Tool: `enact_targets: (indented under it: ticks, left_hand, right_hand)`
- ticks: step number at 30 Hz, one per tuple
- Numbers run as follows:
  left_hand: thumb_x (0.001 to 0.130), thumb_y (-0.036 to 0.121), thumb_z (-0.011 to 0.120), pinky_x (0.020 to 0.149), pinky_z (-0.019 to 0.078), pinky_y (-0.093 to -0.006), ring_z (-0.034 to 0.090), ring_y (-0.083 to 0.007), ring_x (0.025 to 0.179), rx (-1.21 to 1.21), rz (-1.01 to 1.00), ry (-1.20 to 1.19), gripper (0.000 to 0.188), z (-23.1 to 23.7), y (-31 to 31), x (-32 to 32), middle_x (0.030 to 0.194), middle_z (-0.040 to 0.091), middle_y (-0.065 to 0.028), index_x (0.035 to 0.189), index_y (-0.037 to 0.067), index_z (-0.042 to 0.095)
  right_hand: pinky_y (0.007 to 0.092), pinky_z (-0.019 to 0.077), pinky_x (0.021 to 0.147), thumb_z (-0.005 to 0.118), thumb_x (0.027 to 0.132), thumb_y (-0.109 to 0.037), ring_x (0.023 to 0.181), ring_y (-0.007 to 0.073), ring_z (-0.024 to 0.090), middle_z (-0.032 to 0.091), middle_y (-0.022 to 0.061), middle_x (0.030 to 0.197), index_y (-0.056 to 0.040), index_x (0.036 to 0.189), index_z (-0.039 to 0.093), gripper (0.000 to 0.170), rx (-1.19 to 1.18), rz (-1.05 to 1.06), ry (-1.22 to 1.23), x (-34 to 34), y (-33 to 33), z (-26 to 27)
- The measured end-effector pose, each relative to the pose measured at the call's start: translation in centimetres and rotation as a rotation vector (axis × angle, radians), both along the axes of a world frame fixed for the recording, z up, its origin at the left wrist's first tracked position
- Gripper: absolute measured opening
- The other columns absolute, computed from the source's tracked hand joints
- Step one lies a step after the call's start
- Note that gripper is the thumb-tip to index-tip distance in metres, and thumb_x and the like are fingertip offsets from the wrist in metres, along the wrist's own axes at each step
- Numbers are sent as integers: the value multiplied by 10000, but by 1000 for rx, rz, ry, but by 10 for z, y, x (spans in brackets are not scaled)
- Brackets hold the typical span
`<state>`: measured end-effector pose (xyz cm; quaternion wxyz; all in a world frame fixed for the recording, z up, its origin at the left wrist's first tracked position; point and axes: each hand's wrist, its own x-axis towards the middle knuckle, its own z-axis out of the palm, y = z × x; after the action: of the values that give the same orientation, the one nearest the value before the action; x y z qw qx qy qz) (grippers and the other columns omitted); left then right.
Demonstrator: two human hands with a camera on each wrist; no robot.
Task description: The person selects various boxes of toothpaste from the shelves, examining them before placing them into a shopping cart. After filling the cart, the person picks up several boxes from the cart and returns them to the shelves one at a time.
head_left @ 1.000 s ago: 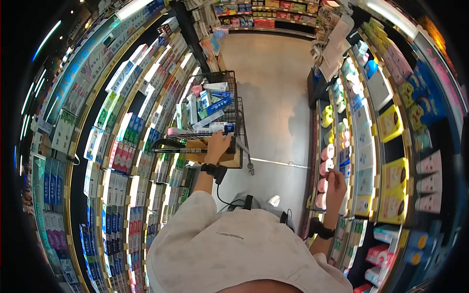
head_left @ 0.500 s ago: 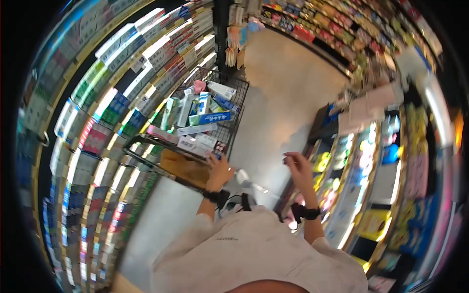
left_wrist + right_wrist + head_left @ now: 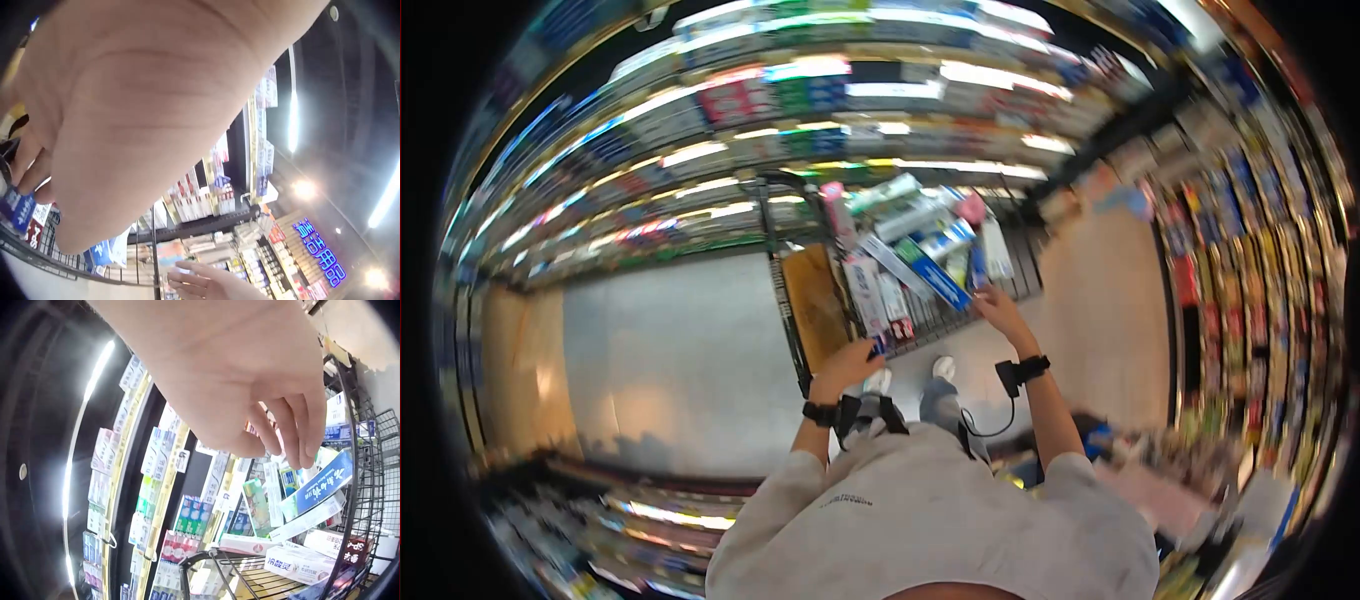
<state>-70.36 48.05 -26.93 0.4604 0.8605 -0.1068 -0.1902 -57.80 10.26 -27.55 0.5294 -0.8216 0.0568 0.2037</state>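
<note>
A black wire shopping cart (image 3: pixel 1022 262) holds a heap of toothpaste boxes. My left hand (image 3: pixel 847 368) is at the cart's near left corner, its fingers on a small blue toothpaste box (image 3: pixel 19 211). In the left wrist view these fingers bend over the box, and the thumb's grip is hidden. My right hand (image 3: pixel 1003 312) hovers at the cart's near side with nothing in it, fingers loosely bent above the boxes in the right wrist view. Below it lies a long blue toothpaste box (image 3: pixel 322 484). A white box (image 3: pixel 300 564) lies closer to the handle.
Lit shelves (image 3: pixel 800 100) packed with boxed goods run along the cart's far side. A brown panel (image 3: pixel 815 300) stands at the handle end. Pale floor (image 3: pixel 670 350) stretches to the left. More stocked shelves (image 3: pixel 1250 270) rise at the right.
The person has turned to the left, so the cart now lies crosswise in front. My right hand has moved from the right-hand shelf to the cart. My left hand stays at the same corner.
</note>
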Motion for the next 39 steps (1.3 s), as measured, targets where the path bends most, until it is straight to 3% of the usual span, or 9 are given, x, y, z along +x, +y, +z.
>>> enact_targets:
  ticks: [6, 8, 10, 12, 18, 32, 35, 37, 39]
  left_hand:
    - [981, 321, 666, 880, 546, -496, 675, -435, 1036, 204, 415, -2, 403, 64, -33, -24, 1072, 713, -246, 1225, 0, 657]
    - [993, 302, 661, 885, 552, -485, 682, -428, 1040, 211, 592, -39, 413, 83, -40, -25, 1098, 719, -245, 1264, -10, 651]
    - [1002, 301, 673, 908, 558, -459, 685, -423, 1076, 243, 820, -12, 428, 119, -60, -39, 1156, 717, -255, 1280, -24, 653]
    - [1023, 350, 669, 966, 546, -426, 674, -364, 1148, 245, 851, 18, 483, 105, -61, -60, 1269, 698, -227, 1380, 27, 624]
    - [1011, 384, 652, 1000, 530, -467, 668, -385, 1167, 478, 972, 63, 482, 128, -85, -102, 1235, 706, -231, 1353, 45, 646]
    - [1004, 323, 663, 924, 555, -441, 698, -352, 1071, 301, 1160, -13, 385, 121, -34, -192, 1208, 719, -169, 1293, 69, 667]
    - [1002, 266, 670, 925, 555, -430, 697, -353, 1062, 276, 1199, -75, 347, 127, 8, -228, 1206, 720, -160, 1288, 69, 672]
    - [1003, 192, 669, 924, 557, -420, 702, -341, 1053, 273, 1156, -217, 317, 112, 51, -260, 1201, 720, -162, 1292, 60, 673]
    - [1006, 114, 658, 920, 564, -410, 712, -312, 1036, 164, 1169, -227, 293, 107, 73, -283, 1193, 722, -168, 1289, 37, 676]
  right_hand:
    - [435, 539, 994, 679, 931, -404, 1189, 351, 656, 672, 186, 1319, -97, 1399, 622, 563, -376, 516, 278, 106, -21, -60]
    - [410, 464, 1117, 716, 853, -78, 1351, 341, 545, 598, 143, 1437, -135, 1347, 661, 501, -288, 1186, -592, 162, -131, -282]
    - [385, 503, 1043, 682, 834, -24, 1271, 309, 615, 675, 119, 1320, -113, 1216, 718, 394, -160, 1228, -339, 151, -96, -202]
    - [413, 543, 972, 673, 868, -153, 1199, 325, 664, 701, 128, 1268, -99, 1234, 713, 372, -259, 1285, -156, 171, -98, -309]
    - [465, 546, 982, 636, 836, -358, 1174, 400, 696, 743, 203, 1244, -69, 1233, 743, 503, -556, 812, 376, 152, -46, -163]
    - [522, 559, 854, 697, 922, -427, 992, 436, 721, 746, 215, 1078, -144, 1175, 688, 380, -458, 534, -344, 145, -52, -116]
    - [435, 578, 797, 671, 988, -309, 909, 297, 738, 746, 181, 1039, -124, 1335, 627, 396, -298, 396, -145, 101, 0, 5]
    - [340, 547, 744, 627, 1030, -175, 875, 159, 686, 730, 86, 1080, -91, 1433, 568, 415, 87, 485, -730, 77, 42, 22]
    - [280, 482, 809, 666, 1041, -215, 964, 127, 594, 673, 112, 1191, -145, 1559, 483, 554, 122, 335, -259, 5, 104, 140]
